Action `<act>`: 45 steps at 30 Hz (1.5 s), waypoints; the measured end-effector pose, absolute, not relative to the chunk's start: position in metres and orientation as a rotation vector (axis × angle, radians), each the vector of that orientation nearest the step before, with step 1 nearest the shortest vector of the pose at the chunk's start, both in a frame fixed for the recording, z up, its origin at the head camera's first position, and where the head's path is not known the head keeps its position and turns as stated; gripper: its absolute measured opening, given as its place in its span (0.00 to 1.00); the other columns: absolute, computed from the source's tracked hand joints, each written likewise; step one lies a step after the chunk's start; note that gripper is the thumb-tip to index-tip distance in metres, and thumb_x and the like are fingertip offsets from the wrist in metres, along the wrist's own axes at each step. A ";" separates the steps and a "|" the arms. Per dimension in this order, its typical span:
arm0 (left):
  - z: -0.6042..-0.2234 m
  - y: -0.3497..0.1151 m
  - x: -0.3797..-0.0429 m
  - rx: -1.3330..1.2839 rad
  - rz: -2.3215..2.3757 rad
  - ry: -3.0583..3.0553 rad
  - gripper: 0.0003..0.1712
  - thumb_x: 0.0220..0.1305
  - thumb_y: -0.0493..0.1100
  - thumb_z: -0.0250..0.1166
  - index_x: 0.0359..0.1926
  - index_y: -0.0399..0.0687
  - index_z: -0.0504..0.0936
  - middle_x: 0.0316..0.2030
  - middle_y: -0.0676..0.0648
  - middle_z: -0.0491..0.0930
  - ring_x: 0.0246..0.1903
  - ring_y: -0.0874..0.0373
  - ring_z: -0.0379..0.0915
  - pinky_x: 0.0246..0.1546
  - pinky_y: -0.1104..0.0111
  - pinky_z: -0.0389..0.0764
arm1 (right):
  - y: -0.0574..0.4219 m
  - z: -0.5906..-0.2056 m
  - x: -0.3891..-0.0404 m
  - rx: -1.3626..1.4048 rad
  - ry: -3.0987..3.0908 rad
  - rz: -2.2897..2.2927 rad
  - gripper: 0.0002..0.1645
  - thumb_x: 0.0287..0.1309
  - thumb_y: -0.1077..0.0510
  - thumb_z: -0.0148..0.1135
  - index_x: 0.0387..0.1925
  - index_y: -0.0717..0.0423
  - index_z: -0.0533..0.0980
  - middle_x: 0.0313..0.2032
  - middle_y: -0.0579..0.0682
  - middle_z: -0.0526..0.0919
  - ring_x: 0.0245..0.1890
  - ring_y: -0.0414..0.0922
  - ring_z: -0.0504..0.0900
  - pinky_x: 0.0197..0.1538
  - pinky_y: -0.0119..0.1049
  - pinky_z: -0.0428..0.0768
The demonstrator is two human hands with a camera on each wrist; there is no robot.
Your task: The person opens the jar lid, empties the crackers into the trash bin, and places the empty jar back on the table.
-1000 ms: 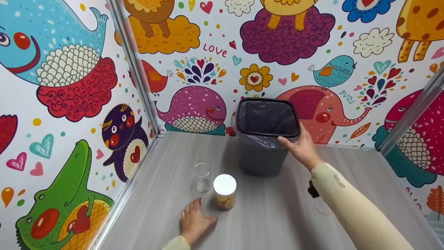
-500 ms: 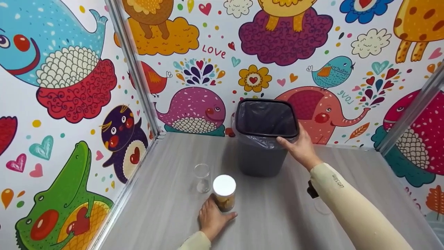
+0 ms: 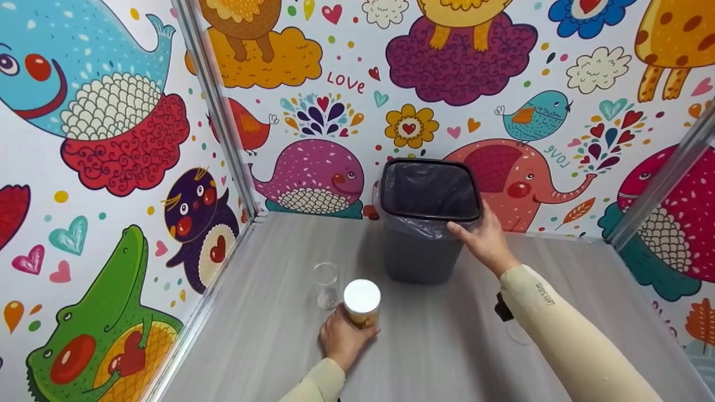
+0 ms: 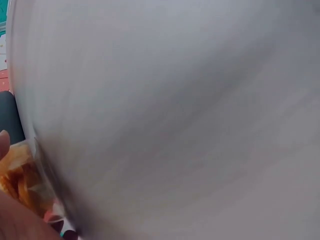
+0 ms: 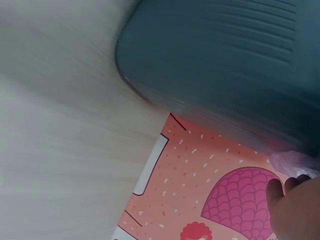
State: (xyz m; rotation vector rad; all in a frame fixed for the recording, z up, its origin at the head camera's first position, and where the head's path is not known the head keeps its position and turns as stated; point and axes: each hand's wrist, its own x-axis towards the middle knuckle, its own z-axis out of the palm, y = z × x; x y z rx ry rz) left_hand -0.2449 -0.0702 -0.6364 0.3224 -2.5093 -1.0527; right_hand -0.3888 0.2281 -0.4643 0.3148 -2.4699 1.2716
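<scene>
In the head view my left hand holds a clear jar with a white lid, fingers on its left side and thumb at its front. The jar's yellow-orange contents show through its wall in the left wrist view, beside part of the hand. My right hand grips the near right corner of a dark grey trash bin, thumb over the rim. A plastic bag lines the bin. Upright on the table, the bin shows its side in the right wrist view, where fingers touch the liner.
Left of the jar stands a clear, see-through cup. Under the right forearm are a dark object and a faint clear round rim, both partly hidden. Cartoon-printed walls enclose the grey table at the back and sides.
My left hand has moved right from beside the jar and now holds it. The right hand stays on the bin's rim.
</scene>
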 end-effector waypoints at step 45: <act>-0.640 -0.083 -0.253 0.142 -0.862 -2.508 0.41 0.24 0.63 0.81 0.40 0.42 0.81 0.34 0.42 0.84 0.39 0.43 0.79 0.51 0.48 0.68 | 0.076 -0.576 -0.276 0.789 -2.678 1.332 0.59 0.48 0.40 0.76 0.69 0.72 0.61 0.65 0.71 0.66 0.66 0.67 0.64 0.65 0.61 0.62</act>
